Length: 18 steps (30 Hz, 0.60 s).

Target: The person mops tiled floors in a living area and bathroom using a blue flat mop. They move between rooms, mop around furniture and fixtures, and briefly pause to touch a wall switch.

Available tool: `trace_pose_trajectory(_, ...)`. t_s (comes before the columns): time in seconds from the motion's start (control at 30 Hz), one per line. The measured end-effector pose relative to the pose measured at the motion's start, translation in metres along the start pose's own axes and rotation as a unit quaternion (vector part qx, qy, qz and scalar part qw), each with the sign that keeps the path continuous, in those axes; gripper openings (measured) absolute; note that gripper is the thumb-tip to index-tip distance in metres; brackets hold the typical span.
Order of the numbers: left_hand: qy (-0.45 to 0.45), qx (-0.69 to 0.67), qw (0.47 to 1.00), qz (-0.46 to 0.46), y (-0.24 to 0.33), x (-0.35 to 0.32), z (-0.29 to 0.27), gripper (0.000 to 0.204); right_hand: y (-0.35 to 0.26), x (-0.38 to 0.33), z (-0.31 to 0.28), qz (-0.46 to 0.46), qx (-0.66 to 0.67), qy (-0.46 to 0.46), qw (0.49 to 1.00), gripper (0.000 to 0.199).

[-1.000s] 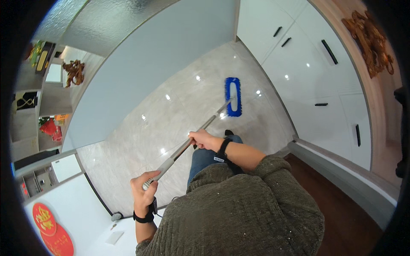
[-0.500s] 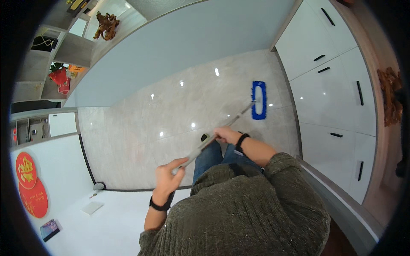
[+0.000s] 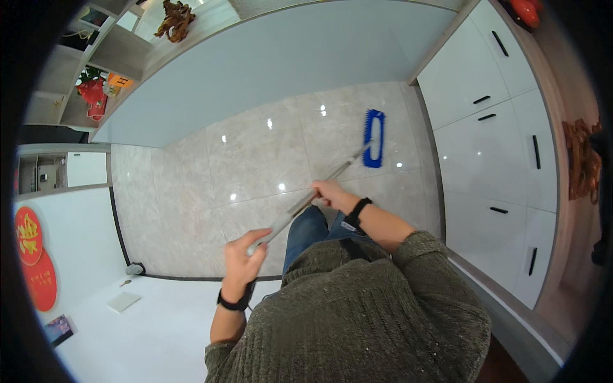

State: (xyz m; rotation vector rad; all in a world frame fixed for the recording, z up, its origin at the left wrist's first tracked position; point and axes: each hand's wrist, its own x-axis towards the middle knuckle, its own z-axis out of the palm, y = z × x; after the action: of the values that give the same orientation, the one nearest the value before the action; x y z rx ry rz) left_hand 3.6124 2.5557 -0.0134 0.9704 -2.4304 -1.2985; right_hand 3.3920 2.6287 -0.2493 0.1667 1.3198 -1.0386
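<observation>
A flat mop [image 3: 375, 138] with a blue fringed pad and a white centre lies on the shiny tile floor, ahead of me and to the right. Its long grey handle [image 3: 300, 203] slants back toward my body. Around the upper end of the handle, my left hand [image 3: 244, 254] is closed, its thumb and forefinger along the shaft. Farther down the shaft my right hand [image 3: 330, 193] is wrapped round it in front of my knees. Both wrists wear black bands.
White cabinets [image 3: 488, 153] with black handles line the right side. A pale blue-grey panel [image 3: 274, 70] bounds the floor at the far side, below open shelves with ornaments. A white wall [image 3: 159, 325] stands at left and near, with a grey doorstop [image 3: 135, 269] at its base.
The mop head has shifted slightly left and away from me. Both hands have moved a little left with the handle, still gripping it. My view has shifted slightly too.
</observation>
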Motion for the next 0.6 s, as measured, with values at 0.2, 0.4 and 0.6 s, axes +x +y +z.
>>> trace_pose_trajectory(0.2,-0.119,0.052,0.990,-0.062,-0.015,0.027,0.067,0.027,0.006,0.033,-0.082,0.040,-0.027,0.151,0.987,0.018)
trace_pose_trajectory(0.4,-0.057,0.067,0.989,-0.118,-0.043,-0.005,0.022,0.028,0.035,0.076,-0.019,0.054,-0.098,0.068,0.991,0.010)
trace_pose_trajectory(0.6,0.044,0.136,0.960,-0.239,-0.045,-0.074,-0.076,0.027,0.053,0.073,0.138,0.088,-0.137,-0.082,0.983,0.018)
